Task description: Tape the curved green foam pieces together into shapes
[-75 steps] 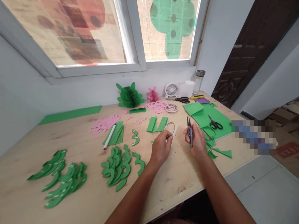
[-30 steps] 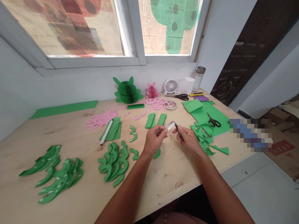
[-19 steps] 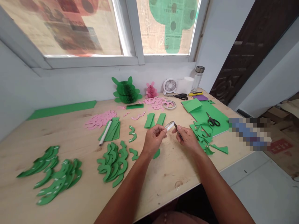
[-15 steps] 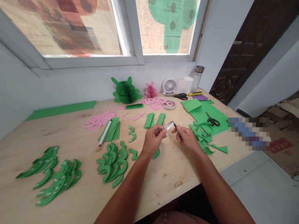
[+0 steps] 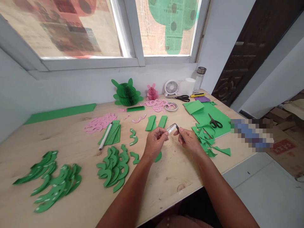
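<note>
Over the middle of the counter [image 5: 175,171], between both hands: white tape [image 5: 171,129], thin and flat, near end pinched in the left hand [image 5: 155,141], long axis slanting toward the far right corner. Dark snips [image 5: 178,128] gripped in the right hand [image 5: 190,142], tips at the tape's far end; contact unclear. Outward: scalloped green paper pieces [image 5: 114,158], piled leftward; black-handled scissors [image 5: 212,120] on smooth green sheet [image 5: 209,110], toward the right edge.

Brown door [image 5: 234,53] beside 1 bright window [image 5: 166,28].
</note>
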Demonstrator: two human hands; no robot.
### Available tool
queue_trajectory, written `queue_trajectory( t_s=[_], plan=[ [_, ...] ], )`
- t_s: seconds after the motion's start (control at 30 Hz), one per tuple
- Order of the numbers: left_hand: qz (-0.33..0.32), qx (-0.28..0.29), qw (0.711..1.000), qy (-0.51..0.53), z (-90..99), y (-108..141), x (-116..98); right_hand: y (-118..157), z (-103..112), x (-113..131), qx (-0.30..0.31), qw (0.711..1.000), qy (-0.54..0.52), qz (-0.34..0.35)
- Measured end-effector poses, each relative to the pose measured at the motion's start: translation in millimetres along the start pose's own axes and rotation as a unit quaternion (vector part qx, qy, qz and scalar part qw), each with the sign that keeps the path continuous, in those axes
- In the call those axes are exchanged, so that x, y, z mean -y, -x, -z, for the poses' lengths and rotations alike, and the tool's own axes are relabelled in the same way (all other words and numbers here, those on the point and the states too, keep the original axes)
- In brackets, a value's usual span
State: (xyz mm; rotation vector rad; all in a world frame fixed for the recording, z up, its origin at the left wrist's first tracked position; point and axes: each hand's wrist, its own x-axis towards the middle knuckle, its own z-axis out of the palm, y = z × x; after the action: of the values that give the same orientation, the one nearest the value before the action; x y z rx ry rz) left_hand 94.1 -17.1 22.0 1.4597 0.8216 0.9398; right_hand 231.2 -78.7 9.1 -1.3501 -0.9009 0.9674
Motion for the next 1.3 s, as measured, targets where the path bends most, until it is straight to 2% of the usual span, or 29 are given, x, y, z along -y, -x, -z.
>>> queue_trajectory(
  t_s=[0.57, 1.1, 1.3],
  plan=[
    [0.009, 0.003, 1.000, -0.005, 0.5, 0.9, -1.7, -2.3, 2.6, -4.8, 0.003, 0.998, 0.053, 0.032],
    [0.006, 0.006, 1.000, -0.016, 0.8, 0.7, -1.9, -1.9, 3.6, -8.3, -0.056, 0.981, 0.167, 0.086],
    [-0.002, 0.008, 1.000, -0.022, 0.9, 0.8, -1.7, 1.0, 1.6, -8.5, -0.093, 0.958, 0.245, 0.117]
  ],
)
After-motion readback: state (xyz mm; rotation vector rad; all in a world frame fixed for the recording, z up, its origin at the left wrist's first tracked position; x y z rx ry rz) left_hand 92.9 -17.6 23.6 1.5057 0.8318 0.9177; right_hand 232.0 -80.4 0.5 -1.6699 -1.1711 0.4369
